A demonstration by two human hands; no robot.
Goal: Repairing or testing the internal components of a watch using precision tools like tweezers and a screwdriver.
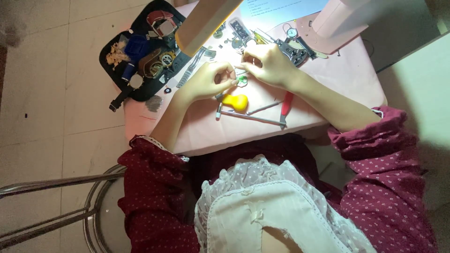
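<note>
Small green part [242,80]: held between the two hands at the middle of the pink table [347,79], fingertips of both pinched together upon it. Left hand [211,80]: fingers curled, thumb and forefinger closed on the part's left side. Right hand [267,64]: fingers bent, tips pressed to the part's upper right edge. The part itself: round, green with a pale glint, mostly hidden by fingers; finer detail cannot be told. Just below the grip: yellow bulb-shaped tool [236,101], lying on the table, apart from the hands. Near it, toward the table's near edge: thin metal tools [251,117], crossed, and a red-handled screwdriver [286,104] beside the right forearm. Behind the right hand: dark metal holder [293,50] and a small round dial [291,33]. Left of the hands: black tray [117,44] overhanging the table's left edge, filled with watch parts, straps and a blue object [136,48]. Open room: a bare strip of table under the forearms, to the near edge; little room behind. Above: lamp arm [206,23] crossing over the work.
</note>
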